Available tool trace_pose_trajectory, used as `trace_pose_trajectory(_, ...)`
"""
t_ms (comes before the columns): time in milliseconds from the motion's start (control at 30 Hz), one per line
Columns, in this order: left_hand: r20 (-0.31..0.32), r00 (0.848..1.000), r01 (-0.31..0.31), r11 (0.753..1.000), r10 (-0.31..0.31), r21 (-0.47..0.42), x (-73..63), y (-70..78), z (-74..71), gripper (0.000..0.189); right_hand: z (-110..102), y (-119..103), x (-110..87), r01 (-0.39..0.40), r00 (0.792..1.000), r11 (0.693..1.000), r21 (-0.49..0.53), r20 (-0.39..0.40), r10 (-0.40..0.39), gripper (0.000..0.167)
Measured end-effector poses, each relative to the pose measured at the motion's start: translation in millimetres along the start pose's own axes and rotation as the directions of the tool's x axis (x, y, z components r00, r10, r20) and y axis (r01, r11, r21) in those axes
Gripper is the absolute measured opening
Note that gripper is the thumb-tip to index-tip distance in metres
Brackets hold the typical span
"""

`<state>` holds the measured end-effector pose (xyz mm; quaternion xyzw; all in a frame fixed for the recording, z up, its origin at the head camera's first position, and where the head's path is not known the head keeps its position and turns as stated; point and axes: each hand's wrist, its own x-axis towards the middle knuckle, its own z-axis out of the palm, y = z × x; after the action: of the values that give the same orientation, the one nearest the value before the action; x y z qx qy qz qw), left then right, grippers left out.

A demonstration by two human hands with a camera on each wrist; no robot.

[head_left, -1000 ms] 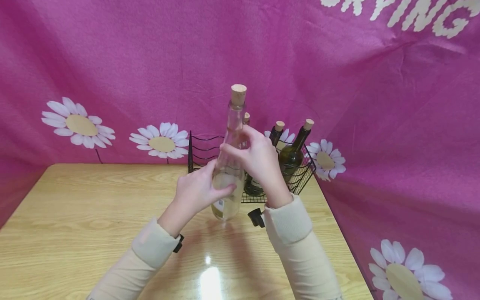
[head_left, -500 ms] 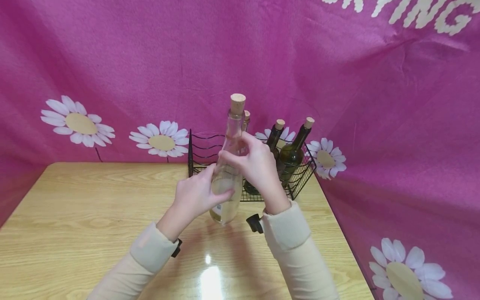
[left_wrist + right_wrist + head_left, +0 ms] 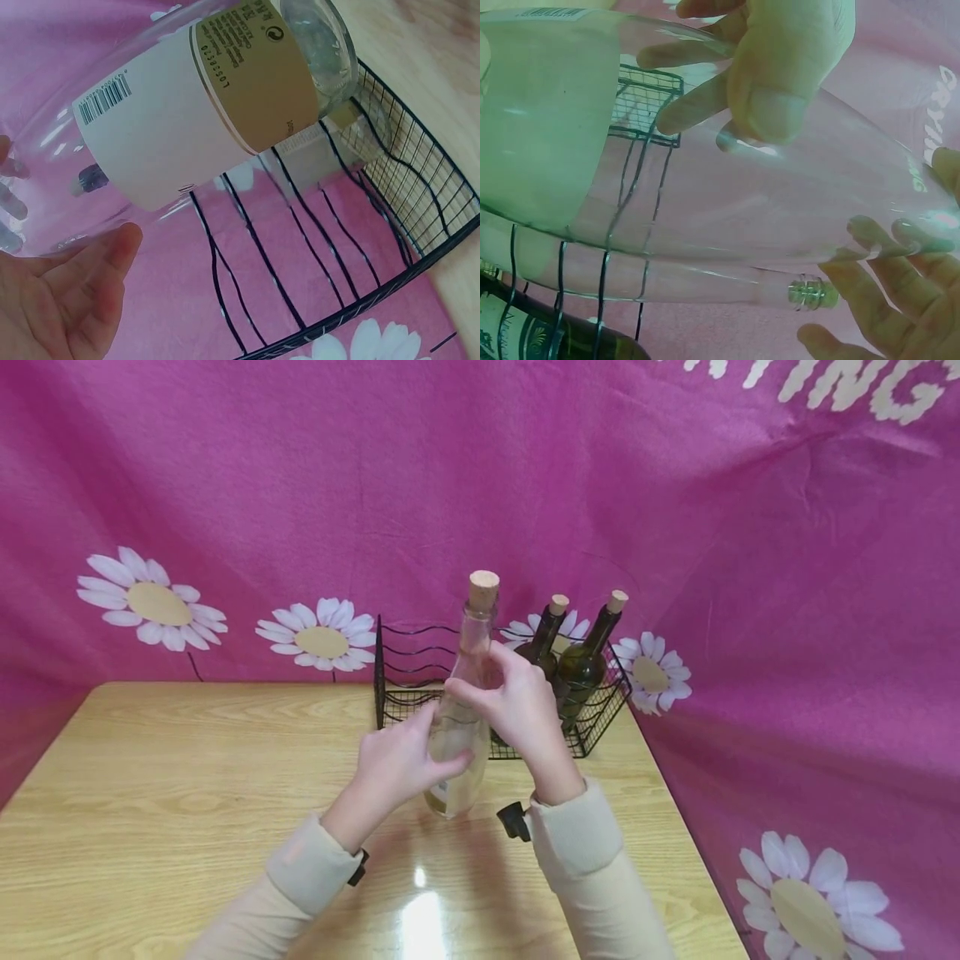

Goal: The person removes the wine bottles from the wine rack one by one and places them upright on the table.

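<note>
Both hands hold a clear glass bottle [image 3: 476, 631], slightly tilted, with a cork [image 3: 483, 589] in its mouth. My left hand [image 3: 397, 762] grips the lower body between thumb and fingers. Higher up, around the shoulder and lower neck, my right hand [image 3: 521, 702] pinches the glass with thumb and fingers. The left wrist view shows the bottle's white and gold label [image 3: 262, 82]. Directly behind it stands a black wire rack [image 3: 378, 668]. I cannot tell whether the bottle's base touches the table.
Two dark green bottles [image 3: 582, 668] with corks lean in the rack's right part. Another clear corked bottle [image 3: 727, 281] lies in the rack, seen through the wires. The rack stands at the back of the wooden table [image 3: 187, 777], before a pink flowered cloth [image 3: 450, 460].
Both hands have brought the clear bottle lower and slightly nearer to me. Its neck now covers the cork of the clear bottle behind.
</note>
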<state>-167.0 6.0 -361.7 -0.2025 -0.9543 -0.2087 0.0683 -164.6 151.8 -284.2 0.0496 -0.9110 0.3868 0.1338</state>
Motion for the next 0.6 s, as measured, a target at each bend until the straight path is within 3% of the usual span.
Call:
trace_pose_trajectory(300,-0.012,1.000,0.002,1.000,-0.001,0.018,-6.8,-2.9,7.0,0.068,8,3,-8.1,-0.007,1.000,0.999,0.041,-0.002,0.007,0.026)
trace_pose_trajectory(600,-0.005,1.000,0.030,0.999,-0.030,0.018,-14.8,-13.3,7.9,0.079,22,3,-11.6,-0.005,1.000,0.998,0.064,0.005,0.005,0.029)
